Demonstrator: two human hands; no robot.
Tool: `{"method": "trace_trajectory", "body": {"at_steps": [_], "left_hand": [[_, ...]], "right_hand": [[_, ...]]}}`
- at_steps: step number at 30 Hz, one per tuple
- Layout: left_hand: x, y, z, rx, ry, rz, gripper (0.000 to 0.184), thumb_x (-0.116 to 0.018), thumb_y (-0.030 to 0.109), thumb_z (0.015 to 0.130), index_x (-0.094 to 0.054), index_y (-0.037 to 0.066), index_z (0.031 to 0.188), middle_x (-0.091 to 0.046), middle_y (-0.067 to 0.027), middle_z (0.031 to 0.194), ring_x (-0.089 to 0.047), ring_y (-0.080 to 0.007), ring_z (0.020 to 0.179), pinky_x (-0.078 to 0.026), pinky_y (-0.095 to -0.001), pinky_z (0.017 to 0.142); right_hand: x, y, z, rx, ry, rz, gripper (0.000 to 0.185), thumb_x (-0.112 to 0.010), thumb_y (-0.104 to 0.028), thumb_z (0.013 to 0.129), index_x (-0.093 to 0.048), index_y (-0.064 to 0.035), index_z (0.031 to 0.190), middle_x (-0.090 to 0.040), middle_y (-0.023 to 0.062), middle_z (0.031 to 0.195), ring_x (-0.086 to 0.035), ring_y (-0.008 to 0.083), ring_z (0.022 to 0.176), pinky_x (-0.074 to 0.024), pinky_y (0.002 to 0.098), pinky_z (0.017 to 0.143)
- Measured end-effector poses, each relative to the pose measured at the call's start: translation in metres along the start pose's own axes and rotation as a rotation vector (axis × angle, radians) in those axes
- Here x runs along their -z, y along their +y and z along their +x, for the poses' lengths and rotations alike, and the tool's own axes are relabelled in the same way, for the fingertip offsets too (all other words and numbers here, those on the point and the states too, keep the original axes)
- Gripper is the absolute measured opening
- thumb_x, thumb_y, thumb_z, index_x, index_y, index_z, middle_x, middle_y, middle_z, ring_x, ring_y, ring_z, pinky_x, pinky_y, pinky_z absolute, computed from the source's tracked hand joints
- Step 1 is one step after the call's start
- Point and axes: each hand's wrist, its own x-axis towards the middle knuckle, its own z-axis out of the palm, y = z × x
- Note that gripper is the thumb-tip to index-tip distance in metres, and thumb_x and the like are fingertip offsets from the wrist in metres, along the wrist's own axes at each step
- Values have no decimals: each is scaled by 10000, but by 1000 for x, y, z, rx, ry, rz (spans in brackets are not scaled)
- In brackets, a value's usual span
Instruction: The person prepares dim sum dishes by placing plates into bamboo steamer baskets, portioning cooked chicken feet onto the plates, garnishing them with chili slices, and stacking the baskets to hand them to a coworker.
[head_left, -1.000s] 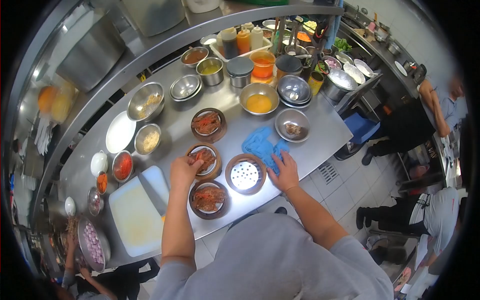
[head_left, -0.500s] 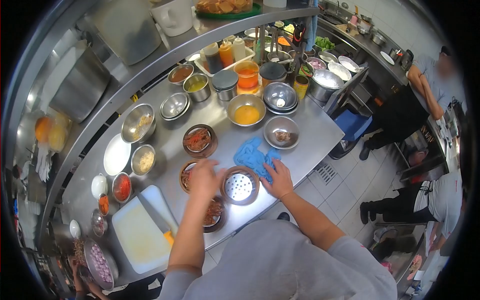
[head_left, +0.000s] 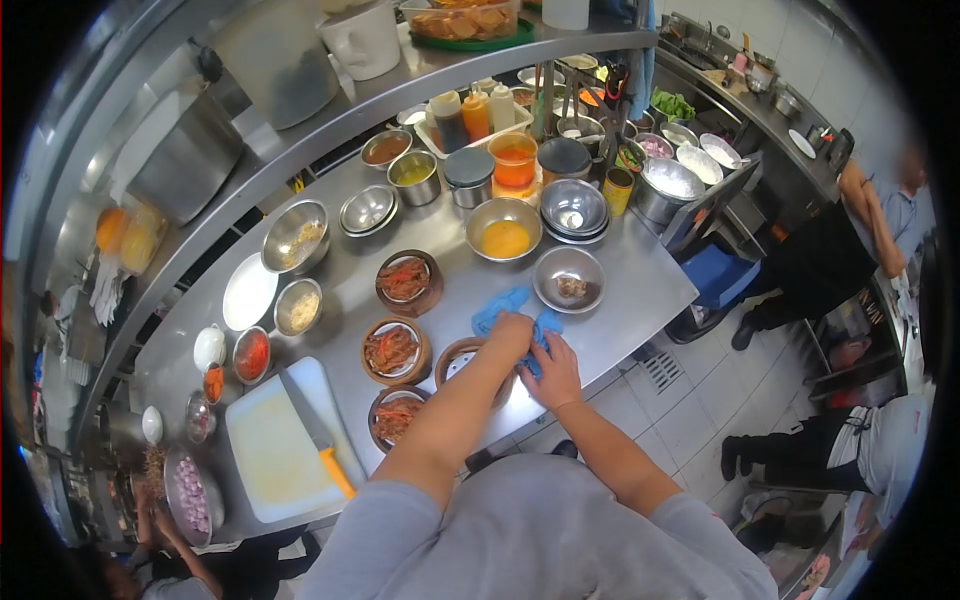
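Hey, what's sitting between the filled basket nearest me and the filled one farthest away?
Another round basket, holding reddish-brown food, sits between the nearest filled basket and the farthest filled basket. The head view shows it.

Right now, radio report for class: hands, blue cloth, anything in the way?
Left hand, right hand at blue cloth, grips unclear. Cloth bunched. Left forearm partly covers round steamer.

No legible text, label, brand, number or sign on anything in view.
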Motion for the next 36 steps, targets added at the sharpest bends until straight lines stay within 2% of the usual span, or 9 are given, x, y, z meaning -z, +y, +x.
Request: {"method": "trace_trajectory", "body": {"at_steps": [9,11,14,18,21,24,28,31,36], "left_hand": [[20,28,-29,171,-80,30,279,-694,173,904,-780,36,1132,-755,-218,1192,-701,-390,1162,-487,-486,1097],[19,36,-62,51,250,-313,168,-683,133,877,-779,73,1001,-747,-199,1040,-706,-424,990,-537,-500,925],[37,48,-116,-207,565,-461,158,-678,103,895,-735,49,1032,-725,-191,1054,-683,-421,974,-545,-492,879],[70,52,-201,-208,405,-605,214,-736,147,945,-747,22,1118,-740,-186,1150,-712,-366,1026,-562,-426,904],[87,34,-264,109,471,-670,259,-743,181,962,-778,40,1175,-769,-172,1173,-744,-361,976,-579,-416,910],[72,-47,-299,12,734,-513,230,-732,95,959,-760,-14,1160,-770,-212,1133,-757,-298,942,-597,-391,819],[58,-135,-351,230,838,-503,194,-706,71,965,-753,-37,1119,-769,-194,1063,-753,-340,950,-598,-410,800],[26,-195,-380,347,885,-487,208,-710,75,970,-740,-75,1110,-752,-184,1060,-743,-278,925,-598,-385,820],[-15,-268,-392,350,804,-433,217,-707,68,962,-733,-93,1104,-766,-208,1018,-745,-303,923,-598,-396,825]], "right_hand": [[4,3,-1,19,-25,23,598,-791,-297,882,-632,-91,1421,-493,265,1545,-445,465,1448,-353,561,1204],[3,4,-2,17,-23,39,593,-793,-286,877,-635,-90,1414,-493,266,1543,-444,466,1449,-353,563,1205],[1,6,-3,34,21,-7,605,-808,-281,859,-637,-98,1410,-501,265,1528,-448,465,1445,-358,563,1202],[0,9,-6,35,42,-10,612,-812,-334,867,-641,-120,1415,-530,254,1504,-471,462,1428,-386,555,1184],[2,7,-8,36,83,-39,613,-797,-386,891,-642,-134,1428,-541,243,1505,-481,460,1425,-404,544,1177],[-5,4,-13,1,65,-95,628,-762,-409,926,-599,-156,1478,-531,239,1526,-476,451,1440,-387,541,1201],[1,-15,-31,-47,102,-172,614,-701,-413,982,-554,-172,1527,-491,243,1578,-432,450,1488,-350,544,1237],[-2,-46,-44,-194,86,-238,616,-695,-388,987,-539,-179,1545,-461,258,1601,-412,465,1498,-330,552,1248],[-34,-92,-73,-309,218,-289,587,-662,-307,1000,-532,-147,1550,-442,285,1607,-397,491,1500,-305,571,1256]]}}
